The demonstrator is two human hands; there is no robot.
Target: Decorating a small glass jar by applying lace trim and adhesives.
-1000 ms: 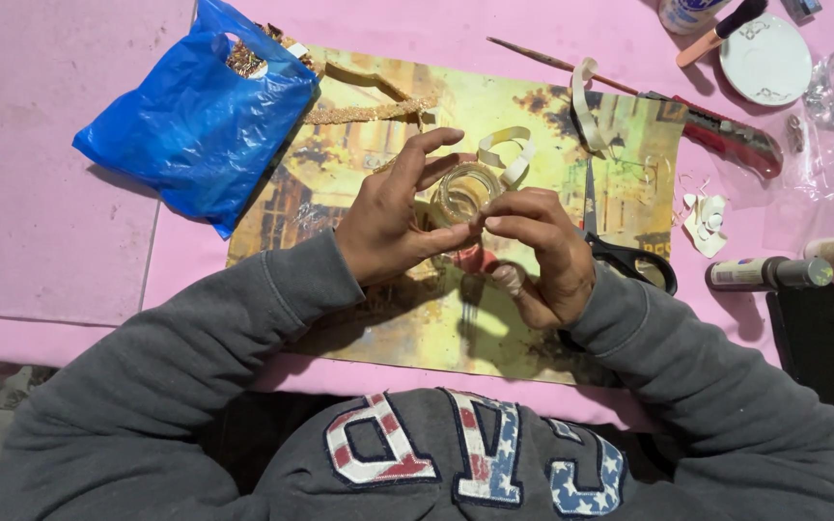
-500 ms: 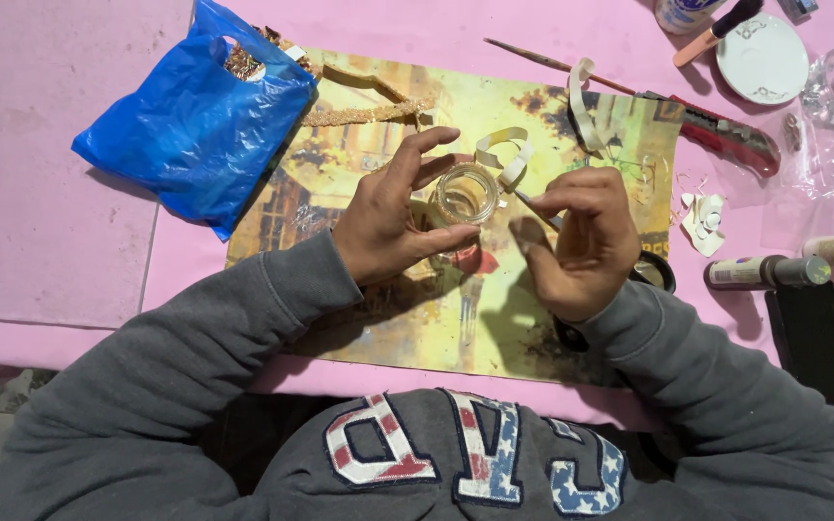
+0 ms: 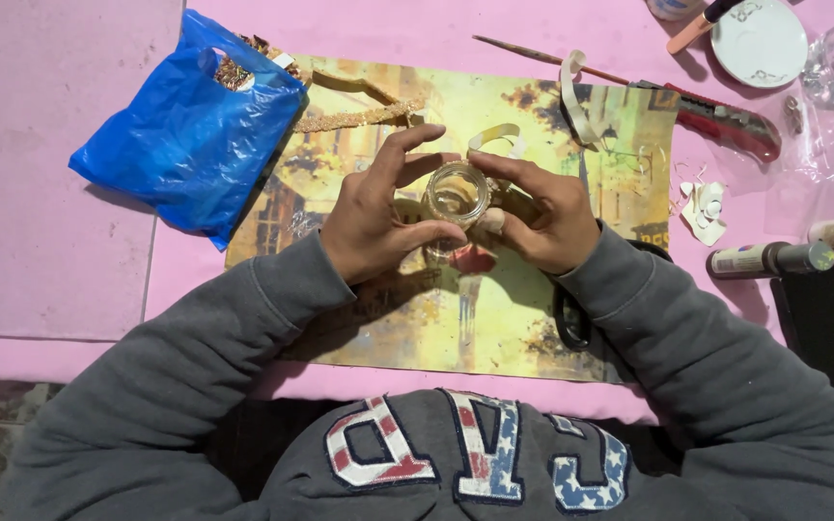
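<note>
A small clear glass jar (image 3: 456,196) stands upright over a yellow printed mat (image 3: 494,318) on the pink table. My left hand (image 3: 374,217) wraps its left side, thumb and fingers around the rim. Against the jar's right side my right hand (image 3: 544,214) presses with thumb and fingertips. A pale ribbon strip (image 3: 497,137) curls just behind the jar. Black scissors (image 3: 569,318) lie on the mat, mostly hidden under my right wrist.
A blue plastic bag (image 3: 185,135) lies at the left with gold trim (image 3: 359,116) beside it. At the right are a red utility knife (image 3: 726,121), a thin brush (image 3: 533,53), a white lid (image 3: 760,43), a glue tube (image 3: 769,259) and paper scraps (image 3: 705,207).
My right hand has moved up from the mat's lower middle onto the jar's right side. Both hands now close around the jar, which has shifted slightly up.
</note>
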